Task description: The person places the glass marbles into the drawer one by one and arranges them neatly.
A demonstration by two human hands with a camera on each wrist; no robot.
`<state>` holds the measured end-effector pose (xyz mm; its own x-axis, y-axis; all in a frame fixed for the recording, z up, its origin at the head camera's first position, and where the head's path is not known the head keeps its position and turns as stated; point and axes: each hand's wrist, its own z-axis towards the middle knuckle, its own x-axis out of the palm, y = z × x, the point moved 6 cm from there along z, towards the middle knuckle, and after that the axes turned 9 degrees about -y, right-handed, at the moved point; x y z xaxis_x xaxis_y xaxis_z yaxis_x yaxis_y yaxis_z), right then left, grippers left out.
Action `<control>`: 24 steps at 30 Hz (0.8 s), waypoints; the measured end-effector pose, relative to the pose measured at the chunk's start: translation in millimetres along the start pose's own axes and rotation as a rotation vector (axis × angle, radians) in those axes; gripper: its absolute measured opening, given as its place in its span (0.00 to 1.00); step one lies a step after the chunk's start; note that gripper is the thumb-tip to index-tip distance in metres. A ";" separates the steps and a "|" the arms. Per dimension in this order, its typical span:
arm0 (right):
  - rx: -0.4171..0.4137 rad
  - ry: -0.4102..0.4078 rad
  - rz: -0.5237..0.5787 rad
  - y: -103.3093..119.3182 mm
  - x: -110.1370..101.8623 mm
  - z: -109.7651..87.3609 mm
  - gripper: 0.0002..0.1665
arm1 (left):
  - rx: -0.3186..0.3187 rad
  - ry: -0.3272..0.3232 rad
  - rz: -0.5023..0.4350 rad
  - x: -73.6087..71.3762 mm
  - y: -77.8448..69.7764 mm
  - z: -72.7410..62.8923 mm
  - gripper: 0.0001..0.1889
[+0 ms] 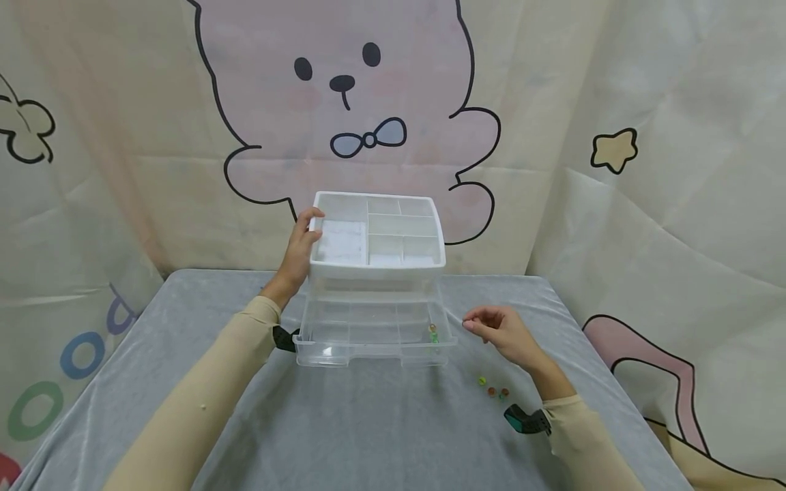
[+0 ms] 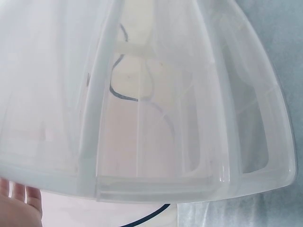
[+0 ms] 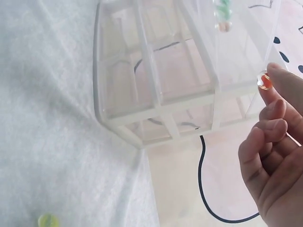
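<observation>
Long beige sleeves [image 1: 202, 392], black wrist devices [image 1: 531, 421], the right one green-patched.

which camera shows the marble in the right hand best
The right wrist view: the marble is large there, pinched by the right hand, its orange patch clear. In the head view it is too small to make out clearly; the left wrist view doesn't show it.

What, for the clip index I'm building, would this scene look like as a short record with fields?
Left grip: holding the white tray at its left rim
Right grip: pinching a clear marble with an orange swirl
White tray: divided into compartments, above the clear tray
Clear tray: green and orange marbles at its right end; count unclear
Loose marbles: on the grey cloth, yellow-green and reddish among them
Backdrop: printed cartoon bear
</observation>
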<state>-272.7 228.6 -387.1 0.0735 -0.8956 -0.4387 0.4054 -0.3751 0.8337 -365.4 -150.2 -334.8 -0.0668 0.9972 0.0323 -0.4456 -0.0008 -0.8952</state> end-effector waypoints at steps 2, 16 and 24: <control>-0.013 -0.017 0.007 2.3 -0.4 1.6 0.07 | -0.002 -0.001 0.000 0.0 0.4 0.3 0.20; -0.107 -0.101 0.092 24.9 3.1 13.7 0.06 | -0.005 -0.002 -0.007 -0.5 1.5 2.1 0.20; -0.131 -0.075 0.121 37.5 8.8 17.2 0.06 | 0.000 0.008 0.001 0.4 1.0 1.7 0.20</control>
<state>-272.5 202.5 -354.0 0.0629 -0.9494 -0.3076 0.5132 -0.2336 0.8259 -367.3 -149.9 -334.9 -0.0597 0.9978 0.0282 -0.4457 -0.0014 -0.8952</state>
